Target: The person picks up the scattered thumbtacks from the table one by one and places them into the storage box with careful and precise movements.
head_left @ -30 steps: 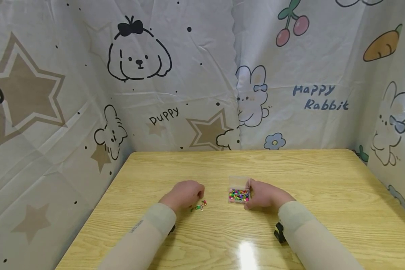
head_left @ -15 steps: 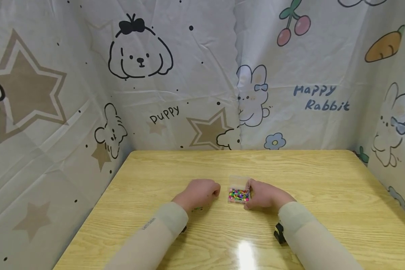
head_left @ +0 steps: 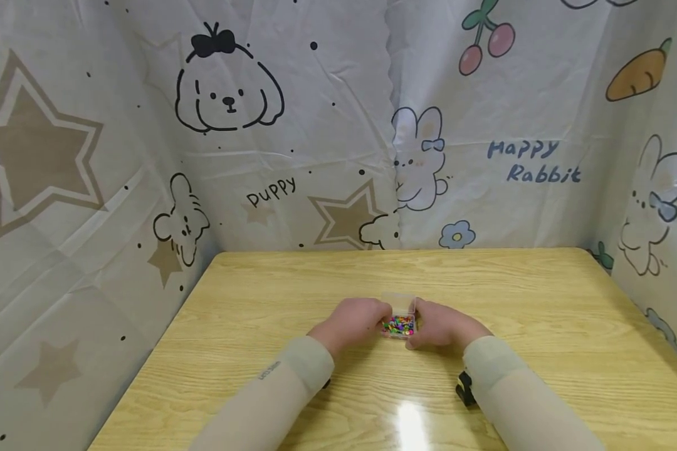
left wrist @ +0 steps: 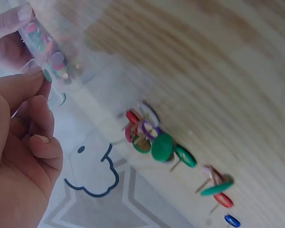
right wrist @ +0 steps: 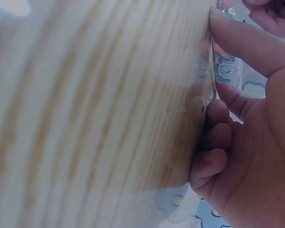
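Note:
My left hand (head_left: 356, 322) is over the left side of a small clear plastic box (head_left: 397, 337), its fingertips overlapping the box's edge in the head view. Thumb and index finger pinch a green thumbtack (left wrist: 47, 75). My right hand (head_left: 441, 324) holds the box at its right side, thumb at the near side and fingers toward the back. Many-coloured thumbtacks (head_left: 400, 325) fill the box, and its lid (head_left: 399, 303) stands raised at the back. In the left wrist view several loose thumbtacks, among them a green one (left wrist: 162, 147), lie on the table; my left arm hides them in the head view.
The wood-grain table (head_left: 513, 288) reaches back to a printed cloth (head_left: 293, 150) hung behind and at both sides. A dark wrist-worn device (head_left: 465, 388) shows under my right sleeve. Light glares off the table's near part.
My left hand has moved right, from beside the loose thumbtacks to the box, carrying the green thumbtack. My right hand has stayed on the box.

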`<state>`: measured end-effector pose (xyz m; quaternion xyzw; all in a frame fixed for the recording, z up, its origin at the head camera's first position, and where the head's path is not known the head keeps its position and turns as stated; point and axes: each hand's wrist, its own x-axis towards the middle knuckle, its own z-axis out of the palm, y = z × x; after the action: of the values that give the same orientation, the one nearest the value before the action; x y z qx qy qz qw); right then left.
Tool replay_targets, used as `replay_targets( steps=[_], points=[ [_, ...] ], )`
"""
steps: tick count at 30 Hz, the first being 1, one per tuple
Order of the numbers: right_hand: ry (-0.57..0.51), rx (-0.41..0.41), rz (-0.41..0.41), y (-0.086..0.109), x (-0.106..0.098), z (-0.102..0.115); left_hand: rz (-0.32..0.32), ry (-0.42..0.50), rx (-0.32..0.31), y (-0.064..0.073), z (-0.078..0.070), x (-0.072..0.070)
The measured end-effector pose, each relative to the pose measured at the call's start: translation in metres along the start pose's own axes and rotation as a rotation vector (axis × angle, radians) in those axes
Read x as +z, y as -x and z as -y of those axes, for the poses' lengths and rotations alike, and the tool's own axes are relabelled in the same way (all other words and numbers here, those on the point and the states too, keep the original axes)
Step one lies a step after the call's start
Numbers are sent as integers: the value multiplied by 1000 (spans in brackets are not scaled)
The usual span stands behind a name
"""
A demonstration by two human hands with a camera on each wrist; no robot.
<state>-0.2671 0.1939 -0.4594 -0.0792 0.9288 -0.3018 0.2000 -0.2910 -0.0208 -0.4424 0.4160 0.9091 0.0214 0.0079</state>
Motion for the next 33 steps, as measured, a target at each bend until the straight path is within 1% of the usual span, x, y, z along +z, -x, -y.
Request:
replay_targets(
  steps=[4,8,11,15,18,22,25,27,30,33],
  points=[
    [-8,-6,3,1,0,0,-25,-2,6,-3,-3,0],
    [-10,1,2,1,0,-1,-54,-4,33,-4,-5,0],
    [-7,-4,1,0,0,-1,-39,-5,52,-5,-6,1],
    [-5,-24,2,1,0,0,-3,11,48,-6,-6,4],
    [-5,-21,4,2,-1,0,4,22,56,-6,-5,4],
    [-5,-1,3,1,0,1,-16,35,81,-1,-2,-2],
    [-2,-8,3,0,1,1,-27,61,83,5,3,-7],
    [-1,-14,4,0,1,1,-23,80,78,9,8,-10],
    [2,-15,9,1,0,2,-9,92,52,19,19,-13],
    [-1,-5,14,2,-1,3,12,119,8,31,32,-17]
  ],
)
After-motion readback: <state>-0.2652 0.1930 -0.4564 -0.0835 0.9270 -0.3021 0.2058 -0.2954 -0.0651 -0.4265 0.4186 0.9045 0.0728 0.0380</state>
